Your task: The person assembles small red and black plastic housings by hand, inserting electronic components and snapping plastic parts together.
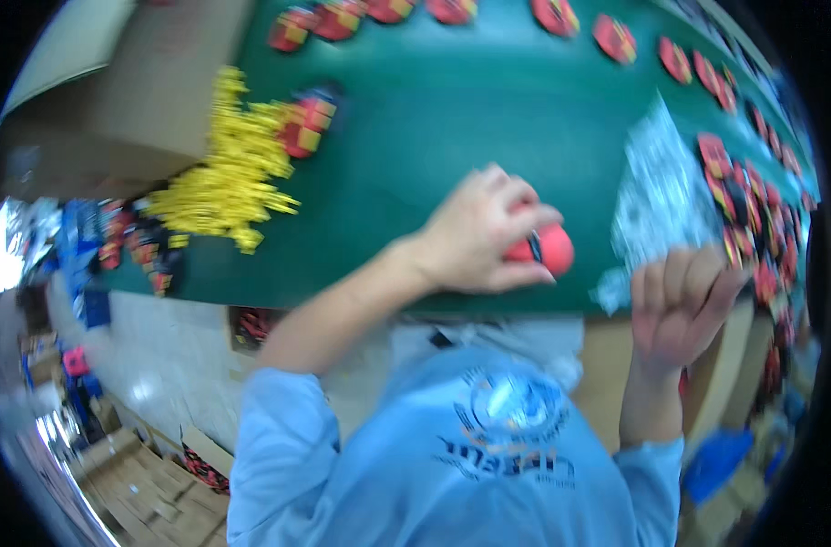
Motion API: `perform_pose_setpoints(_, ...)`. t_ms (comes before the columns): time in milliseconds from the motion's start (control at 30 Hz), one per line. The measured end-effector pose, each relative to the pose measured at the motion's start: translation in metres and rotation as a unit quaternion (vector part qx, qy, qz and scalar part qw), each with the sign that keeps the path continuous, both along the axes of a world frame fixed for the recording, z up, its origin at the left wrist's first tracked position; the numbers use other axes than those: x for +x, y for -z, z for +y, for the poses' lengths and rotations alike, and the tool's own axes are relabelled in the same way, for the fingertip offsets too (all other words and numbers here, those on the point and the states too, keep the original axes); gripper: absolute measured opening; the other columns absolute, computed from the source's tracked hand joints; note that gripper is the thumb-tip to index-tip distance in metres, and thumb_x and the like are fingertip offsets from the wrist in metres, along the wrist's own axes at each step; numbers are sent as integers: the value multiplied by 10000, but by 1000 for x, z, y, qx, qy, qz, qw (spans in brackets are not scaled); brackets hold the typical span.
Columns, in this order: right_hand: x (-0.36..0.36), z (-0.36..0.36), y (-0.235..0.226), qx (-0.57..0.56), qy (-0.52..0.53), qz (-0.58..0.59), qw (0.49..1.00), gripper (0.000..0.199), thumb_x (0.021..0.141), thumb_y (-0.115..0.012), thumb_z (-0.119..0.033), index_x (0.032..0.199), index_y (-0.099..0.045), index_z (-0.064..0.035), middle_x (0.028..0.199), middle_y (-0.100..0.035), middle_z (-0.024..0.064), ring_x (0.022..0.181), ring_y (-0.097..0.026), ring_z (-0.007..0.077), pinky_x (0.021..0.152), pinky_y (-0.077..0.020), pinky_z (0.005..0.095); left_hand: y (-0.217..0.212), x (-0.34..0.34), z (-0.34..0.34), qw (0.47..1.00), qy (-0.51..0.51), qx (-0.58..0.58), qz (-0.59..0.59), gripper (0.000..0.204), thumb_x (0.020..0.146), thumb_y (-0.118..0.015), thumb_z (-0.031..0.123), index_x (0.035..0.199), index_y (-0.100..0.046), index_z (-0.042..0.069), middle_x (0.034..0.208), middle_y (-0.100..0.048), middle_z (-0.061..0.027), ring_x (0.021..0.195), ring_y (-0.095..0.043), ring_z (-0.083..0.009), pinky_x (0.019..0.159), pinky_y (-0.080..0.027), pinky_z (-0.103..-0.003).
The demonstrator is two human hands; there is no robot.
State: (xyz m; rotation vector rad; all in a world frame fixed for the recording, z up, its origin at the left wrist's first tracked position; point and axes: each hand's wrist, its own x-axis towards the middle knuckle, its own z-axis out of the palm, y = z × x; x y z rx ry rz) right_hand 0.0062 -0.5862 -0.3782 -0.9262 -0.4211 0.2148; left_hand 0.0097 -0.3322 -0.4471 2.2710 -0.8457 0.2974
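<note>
My left hand (488,232) is closed over a red rounded piece with a dark band (554,248), low on the green table near its front edge. The fingers hide most of that piece, and blur keeps its kind from showing. At the front right, my right hand (680,296) is raised with its fingers curled and thumb and forefinger close together. Whatever it may hold is hidden. Just beyond the right hand lies a heap of clear plastic bags (666,196).
Yellow strips (229,173) are piled at the left, beside a cardboard box (151,91). A red-and-yellow piece (306,126) touches the pile. Several similar pieces (452,9) line the far side of the green table (434,100). More red and black pieces (753,205) crowd the right.
</note>
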Motion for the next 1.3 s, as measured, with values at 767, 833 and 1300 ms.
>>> perform_pose_setpoints(767, 5, -27, 110, -64, 117, 105, 986, 469, 1099, -523, -339, 733, -430, -60, 642, -358, -8, 539, -293, 89, 481, -216, 278, -115, 159, 180, 858, -376, 347, -50, 470, 932, -661, 487, 1157, -725, 79, 1180, -692, -225, 1171, -620, -393, 1033, -496, -485)
perform_pose_setpoints(833, -19, -58, 100, -87, 142, 63, 984, 454, 1091, -540, -339, 750, -448, -54, 654, -380, -4, 549, -318, 98, 487, -226, 276, -39, 201, 199, 813, -462, 354, 15, 560, 916, -639, 479, 1311, -645, 81, 1241, -655, -261, 1231, -586, -423, 1074, -463, -532)
perform_pose_setpoints(1300, -155, -369, 221, -715, 435, 246, 488, 272, 959, -677, -287, 1062, -752, -47, 1001, -763, 179, 948, -750, 290, 849, -564, 404, 9, 198, 246, 923, -344, -135, 107, 567, 1015, -696, 255, 1433, -478, -58, 1349, -616, -169, 1167, -610, -218, 982, -493, -309)
